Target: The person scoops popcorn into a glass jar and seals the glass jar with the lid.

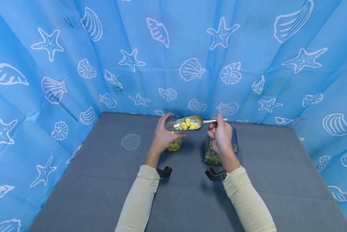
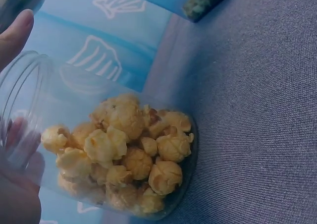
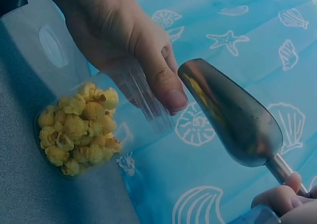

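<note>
My left hand (image 1: 163,135) is curled around the neck of a clear jar (image 2: 74,87), which stands on the table. Popcorn (image 2: 126,154) fills the jar's lower part. Just over the jar's mouth, a metal scoop (image 1: 201,121) carries more yellow popcorn (image 1: 188,124), its lip close to my left thumb. My right hand (image 1: 222,133) grips the scoop by its handle, to the right of the jar. Beneath that hand sits a dark-edged clear container (image 1: 213,158) holding popcorn, partly hidden by the hand and wrist.
On the grey tabletop (image 1: 104,193), left of the jar, lies a round clear lid (image 1: 130,142). A blue curtain (image 1: 173,54) with white shell and starfish prints hangs along the table's back and sides.
</note>
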A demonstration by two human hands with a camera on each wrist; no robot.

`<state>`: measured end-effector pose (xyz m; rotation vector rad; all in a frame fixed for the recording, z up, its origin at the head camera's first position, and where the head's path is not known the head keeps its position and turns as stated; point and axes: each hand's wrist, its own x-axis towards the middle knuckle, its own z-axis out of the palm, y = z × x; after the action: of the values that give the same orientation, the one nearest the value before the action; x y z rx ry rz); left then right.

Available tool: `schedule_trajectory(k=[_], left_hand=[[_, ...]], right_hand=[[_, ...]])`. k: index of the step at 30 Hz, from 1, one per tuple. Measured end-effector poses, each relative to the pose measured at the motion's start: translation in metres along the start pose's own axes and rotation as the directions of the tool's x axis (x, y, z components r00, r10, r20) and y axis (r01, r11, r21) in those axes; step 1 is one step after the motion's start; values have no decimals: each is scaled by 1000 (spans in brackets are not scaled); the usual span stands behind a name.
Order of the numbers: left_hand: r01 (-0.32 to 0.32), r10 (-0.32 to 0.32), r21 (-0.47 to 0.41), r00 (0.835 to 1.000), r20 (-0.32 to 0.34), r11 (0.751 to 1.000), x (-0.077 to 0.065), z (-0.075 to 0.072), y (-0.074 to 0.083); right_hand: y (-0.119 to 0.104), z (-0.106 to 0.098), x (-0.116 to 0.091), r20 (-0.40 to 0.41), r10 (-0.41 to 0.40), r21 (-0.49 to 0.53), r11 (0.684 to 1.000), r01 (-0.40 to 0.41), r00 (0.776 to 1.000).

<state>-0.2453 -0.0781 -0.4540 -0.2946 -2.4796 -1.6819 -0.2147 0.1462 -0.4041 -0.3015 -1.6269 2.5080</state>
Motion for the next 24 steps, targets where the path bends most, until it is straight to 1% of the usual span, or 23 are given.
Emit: schedule_trajectory(k=[4,6,8,14,21,24], left_hand=[[54,-52,-64,998,25,996,0,-1,-3],[83,-80,-76,996,43,994,0,-2,-4],[94,-90,-77,994,60,993,0,-2,-5],[71,-65,-62,993,94,996,2,-4,-7],[45,-37,-80,994,100,996,0,-4,-10],[34,-27,-74,995,97,997,0,-4,-11]], right_hand=[[1,1,0,-2,-13,-23,1000,13,1000],[1,1,0,-3,-16,-33,999,15,1000],[1,1,-1,-3,-16,-39,999,16,1000],[1,0,-1,-8,-19,-47,999,19,1000],[1,1,-2,6,-15,-50,999,15,1000],[1,1,-1,18,-17,-48,999,18,1000]])
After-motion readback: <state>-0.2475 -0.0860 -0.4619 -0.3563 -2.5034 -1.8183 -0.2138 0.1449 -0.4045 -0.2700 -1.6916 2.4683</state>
